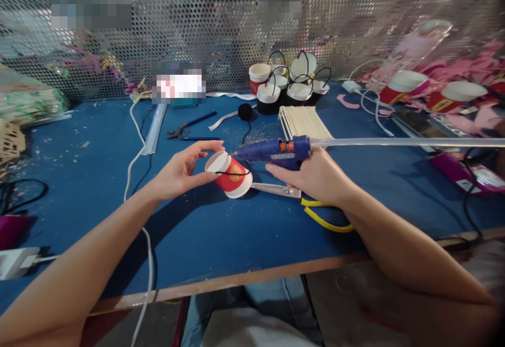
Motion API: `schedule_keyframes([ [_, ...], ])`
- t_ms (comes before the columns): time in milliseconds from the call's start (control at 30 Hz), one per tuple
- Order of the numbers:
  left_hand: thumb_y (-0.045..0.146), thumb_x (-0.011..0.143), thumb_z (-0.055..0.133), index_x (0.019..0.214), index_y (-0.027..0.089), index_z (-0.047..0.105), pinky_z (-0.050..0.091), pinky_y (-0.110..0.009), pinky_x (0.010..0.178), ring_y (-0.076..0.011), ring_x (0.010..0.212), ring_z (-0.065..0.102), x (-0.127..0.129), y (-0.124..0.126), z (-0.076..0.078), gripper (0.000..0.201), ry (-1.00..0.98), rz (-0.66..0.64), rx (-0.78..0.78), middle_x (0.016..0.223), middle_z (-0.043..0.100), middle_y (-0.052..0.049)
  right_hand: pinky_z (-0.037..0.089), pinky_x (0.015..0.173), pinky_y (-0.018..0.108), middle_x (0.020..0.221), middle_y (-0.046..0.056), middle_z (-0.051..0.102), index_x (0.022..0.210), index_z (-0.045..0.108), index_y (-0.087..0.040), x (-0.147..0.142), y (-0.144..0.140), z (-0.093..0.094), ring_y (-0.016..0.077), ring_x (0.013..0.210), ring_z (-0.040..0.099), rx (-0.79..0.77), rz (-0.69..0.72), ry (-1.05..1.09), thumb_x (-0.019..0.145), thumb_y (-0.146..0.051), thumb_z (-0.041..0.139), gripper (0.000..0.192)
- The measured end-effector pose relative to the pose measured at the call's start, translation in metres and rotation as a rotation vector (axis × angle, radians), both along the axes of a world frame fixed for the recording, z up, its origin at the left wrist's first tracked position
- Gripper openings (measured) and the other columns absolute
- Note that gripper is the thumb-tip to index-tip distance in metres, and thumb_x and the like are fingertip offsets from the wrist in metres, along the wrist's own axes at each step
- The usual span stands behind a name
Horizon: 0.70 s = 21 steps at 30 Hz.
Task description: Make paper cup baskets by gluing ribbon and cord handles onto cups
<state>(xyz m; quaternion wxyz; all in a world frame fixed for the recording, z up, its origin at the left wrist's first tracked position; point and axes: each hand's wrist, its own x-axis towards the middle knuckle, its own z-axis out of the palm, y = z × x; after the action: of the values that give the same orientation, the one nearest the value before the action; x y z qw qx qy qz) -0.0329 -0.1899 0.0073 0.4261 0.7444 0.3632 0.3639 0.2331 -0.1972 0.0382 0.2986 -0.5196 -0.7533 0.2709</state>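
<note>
now my left hand [179,170] grips a small red-and-white paper cup [230,174] tipped sideways over the blue felt-like table [221,236], a thin black cord across it; my right hand [311,176] clenches a blue plastic glue gun [276,152], nozzle touching the cup's rim; yellow-handled scissors [300,199] lie beneath; finished cups [288,83] stand near the perforated metal screen [221,20].

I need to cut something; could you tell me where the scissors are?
The scissors lie on the blue table, right of centre, under the right hand.
</note>
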Motion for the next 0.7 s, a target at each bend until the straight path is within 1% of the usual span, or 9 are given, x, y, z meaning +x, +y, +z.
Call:
schedule_keyframes([
  [67, 0.028, 0.074, 0.069, 0.123, 0.023, 0.051, 0.039, -0.04, 0.097, -0.0255, 0.116, 0.048, 0.0, 0.0, 0.0, 0.053, 0.007, 0.002, -0.001, 0.128, 0.051, -0.01, 0.042, 0.044, 0.024, 0.053, -0.002, 0.056, 0.063, 0.056, -0.018, 0.001, -0.002, 0.0, 0.0121, 0.049, 0.052, 0.032, 0.017, 0.018, 0.072, -0.035, 0.061, 0.019],
  [133, 0.028, 0.074, 0.069, 0.124, 0.024, 0.05, 0.038, -0.041, 0.098, -0.0256, 0.117, 0.048, -0.001, 0.0, 0.0, 0.054, 0.012, -0.001, -0.003, 0.129, 0.05, -0.01, 0.043, 0.046, 0.024, 0.054, -0.002, 0.057, 0.066, 0.059, -0.018, 0.001, -0.003, 0.0, 0.0132, 0.051, 0.054, 0.047, 0.019, 0.009, 0.072, -0.035, 0.06, 0.018],
  [233, 0.028, 0.074, 0.068, 0.125, 0.024, 0.049, 0.036, -0.042, 0.1, -0.0259, 0.117, 0.047, -0.002, 0.002, -0.002, 0.054, 0.014, -0.001, 0.009, 0.129, 0.05, -0.009, 0.042, 0.044, 0.024, 0.049, -0.002, 0.055, 0.068, 0.063, -0.018, 0.001, -0.004, 0.002, 0.0134, 0.048, 0.053, 0.079, 0.009, -0.046, 0.073, -0.033, 0.059, 0.017],
  [300, 0.028, 0.074, 0.068, 0.125, 0.025, 0.049, 0.035, -0.042, 0.101, -0.0258, 0.118, 0.047, -0.002, 0.002, -0.003, 0.054, 0.025, 0.005, 0.026, 0.129, 0.05, -0.009, 0.042, 0.044, 0.025, 0.05, -0.001, 0.057, 0.071, 0.065, -0.018, 0.0, -0.005, 0.002, 0.0135, 0.047, 0.053, 0.116, 0.0, -0.063, 0.073, -0.032, 0.059, 0.015],
  [400, 0.03, 0.075, 0.067, 0.126, 0.025, 0.049, 0.034, -0.043, 0.1, -0.0259, 0.118, 0.047, -0.001, 0.003, -0.003, 0.055, 0.059, 0.03, 0.039, 0.13, 0.051, -0.009, 0.041, 0.042, 0.025, 0.049, -0.001, 0.057, 0.071, 0.067, -0.019, -0.001, -0.008, 0.002, 0.0143, 0.046, 0.054, 0.144, -0.022, -0.087, 0.072, -0.032, 0.059, 0.016],
  [467, 0.032, 0.075, 0.067, 0.127, 0.025, 0.048, 0.035, -0.043, 0.099, -0.0261, 0.116, 0.048, -0.001, 0.002, -0.004, 0.056, 0.063, 0.055, 0.037, 0.128, 0.052, -0.01, 0.041, 0.042, 0.025, 0.048, -0.001, 0.057, 0.071, 0.067, -0.019, -0.001, -0.01, 0.002, 0.0148, 0.046, 0.055, 0.16, -0.004, -0.095, 0.073, -0.032, 0.059, 0.015],
  [600, 0.033, 0.074, 0.068, 0.127, 0.025, 0.047, 0.037, -0.042, 0.096, -0.0252, 0.114, 0.05, 0.001, 0.002, -0.007, 0.057, 0.041, 0.094, 0.036, 0.124, 0.055, -0.009, 0.047, 0.05, 0.026, 0.059, 0.001, 0.064, 0.072, 0.065, -0.021, -0.004, -0.014, 0.005, 0.0161, 0.055, 0.06, 0.165, 0.078, -0.051, 0.076, -0.031, 0.059, 0.012],
  [700, 0.033, 0.075, 0.068, 0.126, 0.026, 0.048, 0.036, -0.041, 0.097, -0.0239, 0.114, 0.051, 0.001, 0.002, -0.007, 0.056, 0.048, 0.106, 0.056, 0.123, 0.056, -0.008, 0.049, 0.057, 0.028, 0.068, 0.002, 0.067, 0.074, 0.065, -0.021, -0.006, -0.017, 0.005, 0.0173, 0.062, 0.063, 0.15, 0.079, -0.027, 0.076, -0.03, 0.06, 0.01],
])
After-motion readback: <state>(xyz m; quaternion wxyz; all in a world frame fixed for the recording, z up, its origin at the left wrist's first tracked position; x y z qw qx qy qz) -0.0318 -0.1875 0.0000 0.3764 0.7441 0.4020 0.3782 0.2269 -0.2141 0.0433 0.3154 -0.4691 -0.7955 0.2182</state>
